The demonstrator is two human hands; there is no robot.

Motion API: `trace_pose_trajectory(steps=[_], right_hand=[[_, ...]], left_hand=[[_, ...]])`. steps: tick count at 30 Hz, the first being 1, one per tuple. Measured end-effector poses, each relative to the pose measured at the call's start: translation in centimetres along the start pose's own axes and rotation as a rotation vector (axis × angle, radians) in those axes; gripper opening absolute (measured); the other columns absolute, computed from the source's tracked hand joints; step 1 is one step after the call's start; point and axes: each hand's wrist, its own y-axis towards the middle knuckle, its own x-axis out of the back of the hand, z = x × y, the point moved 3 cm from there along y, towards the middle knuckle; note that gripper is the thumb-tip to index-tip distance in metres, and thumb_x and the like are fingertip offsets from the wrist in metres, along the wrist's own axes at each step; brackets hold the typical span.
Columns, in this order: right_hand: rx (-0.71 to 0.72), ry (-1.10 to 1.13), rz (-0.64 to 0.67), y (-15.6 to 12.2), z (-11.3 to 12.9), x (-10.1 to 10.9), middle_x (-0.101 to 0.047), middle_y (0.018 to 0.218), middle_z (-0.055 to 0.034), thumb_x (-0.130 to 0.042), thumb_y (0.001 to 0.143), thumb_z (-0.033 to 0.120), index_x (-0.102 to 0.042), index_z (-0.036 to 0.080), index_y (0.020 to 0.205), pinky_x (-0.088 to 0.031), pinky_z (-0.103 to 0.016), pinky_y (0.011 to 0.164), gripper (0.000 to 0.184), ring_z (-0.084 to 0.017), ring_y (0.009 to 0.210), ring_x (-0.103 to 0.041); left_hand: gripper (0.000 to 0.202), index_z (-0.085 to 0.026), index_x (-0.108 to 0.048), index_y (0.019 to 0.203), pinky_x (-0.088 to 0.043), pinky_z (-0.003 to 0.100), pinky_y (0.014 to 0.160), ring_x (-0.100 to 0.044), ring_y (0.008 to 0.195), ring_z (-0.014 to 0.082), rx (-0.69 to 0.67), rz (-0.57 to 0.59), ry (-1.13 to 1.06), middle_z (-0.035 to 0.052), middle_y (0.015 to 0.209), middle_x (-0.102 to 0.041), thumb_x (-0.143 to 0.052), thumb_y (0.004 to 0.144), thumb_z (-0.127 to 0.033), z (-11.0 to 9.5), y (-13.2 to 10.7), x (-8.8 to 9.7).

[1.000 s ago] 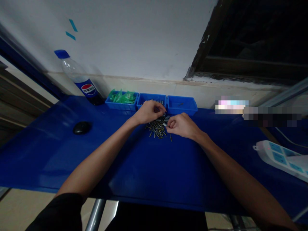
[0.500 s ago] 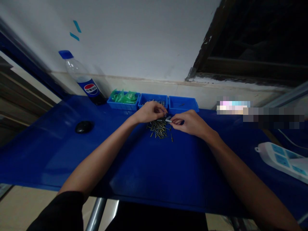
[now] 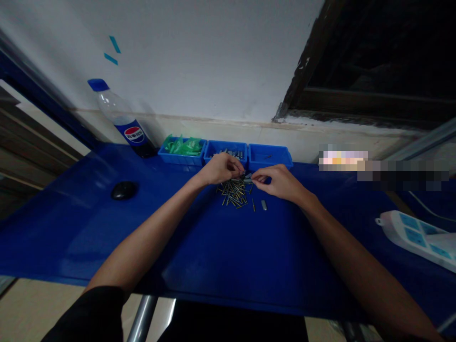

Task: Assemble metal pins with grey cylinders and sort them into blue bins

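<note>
Above the far edge of a pile of thin metal pins with brass-coloured ends (image 3: 234,194), my left hand (image 3: 221,169) is closed in a pinch. What its fingertips hold is too small to make out. My right hand (image 3: 280,181) comes in from the other side, thumb and forefinger together. A small grey piece (image 3: 248,180) shows at its fingertips; I cannot tell whether it is gripped or lies on the pile. In front of the right hand a short grey metal cylinder (image 3: 264,204) lies on the blue table (image 3: 228,251), near a single pin (image 3: 253,204).
Three blue bins stand along the wall: one with green plastic packets (image 3: 183,146), one with grey metal pieces (image 3: 235,155), and a right bin (image 3: 269,153) with a tiny piece. A cola bottle (image 3: 132,133), a black mouse (image 3: 123,190) and a white power strip (image 3: 416,235) are farther out.
The pale piece that was in my right fingers is no longer seen there. A grey cylinder now lies on the table in front of that hand. Both hands stay by the pile.
</note>
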Motion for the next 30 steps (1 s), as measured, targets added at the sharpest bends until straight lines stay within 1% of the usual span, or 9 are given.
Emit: trace_pose_trajectory(steps=[4, 7, 10, 12, 14, 18, 23, 26, 30], right_hand=[[-0.065, 0.004, 0.169, -0.7, -0.6, 1.1, -0.075, 0.074, -0.0026, -0.076, 0.081, 0.033, -0.076, 0.022, 0.087, -0.053, -0.033, 0.067, 0.012, -0.02, 0.07, -0.07], [-0.119, -0.031, 0.296, -1.4, -0.9, 1.5, -0.075, 0.078, -0.0013, -0.091, 0.062, 0.035, -0.075, 0.024, 0.085, -0.049, -0.031, 0.061, 0.03, -0.019, 0.067, -0.068], [-0.173, 0.006, 0.431, -1.8, -1.3, 0.8, -0.073, 0.069, 0.0017, -0.088, 0.061, 0.027, -0.076, 0.024, 0.084, -0.046, -0.03, 0.057, 0.027, -0.017, 0.06, -0.066], [-0.177, 0.04, 0.454, -1.5, -1.5, 0.2, -0.074, 0.067, 0.0023, -0.083, 0.063, 0.02, -0.077, 0.024, 0.083, -0.047, -0.029, 0.057, 0.022, -0.017, 0.059, -0.067], [-0.159, 0.053, 0.409, -1.1, -1.8, -0.2, -0.074, 0.068, 0.0014, -0.08, 0.064, 0.017, -0.078, 0.023, 0.083, -0.049, -0.029, 0.059, 0.021, -0.017, 0.06, -0.068], [-0.154, 0.12, 0.227, -0.2, -2.1, -0.3, -0.076, 0.071, -0.002, -0.078, 0.067, 0.017, -0.081, 0.019, 0.091, -0.055, -0.03, 0.066, 0.024, -0.019, 0.069, -0.072], [-0.219, 0.328, 0.083, 0.2, -1.9, 0.0, -0.079, 0.08, -0.0067, -0.08, 0.076, 0.032, -0.082, 0.018, 0.095, -0.059, -0.034, 0.07, 0.023, -0.021, 0.075, -0.074], [-0.252, 0.479, -0.051, 0.5, -1.5, 0.3, -0.079, 0.08, -0.0074, -0.08, 0.08, 0.043, -0.08, 0.02, 0.097, -0.061, -0.037, 0.072, 0.029, -0.021, 0.072, -0.073], [-0.286, 0.639, -0.193, 0.6, -1.1, 0.3, -0.079, 0.081, -0.0088, -0.081, 0.079, 0.041, -0.076, 0.02, 0.101, -0.064, -0.041, 0.077, 0.031, -0.023, 0.077, -0.076]], left_hand=[[0.025, -0.012, -0.081, 0.094, -0.059, 0.029, 0.068, -0.075, 0.071, 0.019, -0.037, -0.033, 0.084, 0.0105, 0.078, -0.079, -0.068, 0.079, -0.027, -0.4, 0.0, 0.2], [0.026, -0.013, -0.081, 0.094, -0.058, 0.029, 0.067, -0.074, 0.071, 0.0186, -0.051, -0.043, 0.106, 0.0102, 0.077, -0.079, -0.068, 0.081, -0.031, -0.8, -0.1, 0.2], [0.026, -0.013, -0.082, 0.094, -0.058, 0.029, 0.068, -0.074, 0.071, 0.0184, -0.059, -0.03, 0.112, 0.0097, 0.077, -0.079, -0.068, 0.081, -0.03, -1.0, -0.1, 0.1], [0.026, -0.013, -0.082, 0.095, -0.058, 0.029, 0.069, -0.074, 0.071, 0.0182, -0.062, -0.018, 0.107, 0.0096, 0.078, -0.079, -0.068, 0.081, -0.03, -1.1, -0.1, 0.0], [0.027, -0.012, -0.082, 0.095, -0.058, 0.029, 0.068, -0.073, 0.07, 0.018, -0.063, -0.014, 0.107, 0.0096, 0.077, -0.079, -0.068, 0.081, -0.03, -1.1, -0.1, 0.0], [0.027, -0.014, -0.082, 0.097, -0.058, 0.029, 0.069, -0.073, 0.071, 0.0174, -0.069, -0.016, 0.127, 0.0085, 0.079, -0.079, -0.067, 0.083, -0.032, -0.9, -0.1, 0.2], [0.03, -0.013, -0.081, 0.099, -0.057, 0.028, 0.069, -0.073, 0.073, 0.0178, -0.061, -0.005, 0.132, 0.0098, 0.08, -0.079, -0.068, 0.084, -0.035, -0.6, 0.0, 0.4], [0.033, -0.012, -0.08, 0.104, -0.057, 0.027, 0.068, -0.073, 0.073, 0.0173, -0.058, 0.021, 0.052, 0.0106, 0.082, -0.079, -0.068, 0.087, -0.038, -1.0, -0.1, 0.2], [0.038, -0.011, -0.076, 0.114, -0.058, 0.028, 0.071, -0.074, 0.073, 0.017, -0.045, 0.055, -0.087, 0.0115, 0.084, -0.08, -0.068, 0.089, -0.039, -1.9, -0.2, -0.1]])
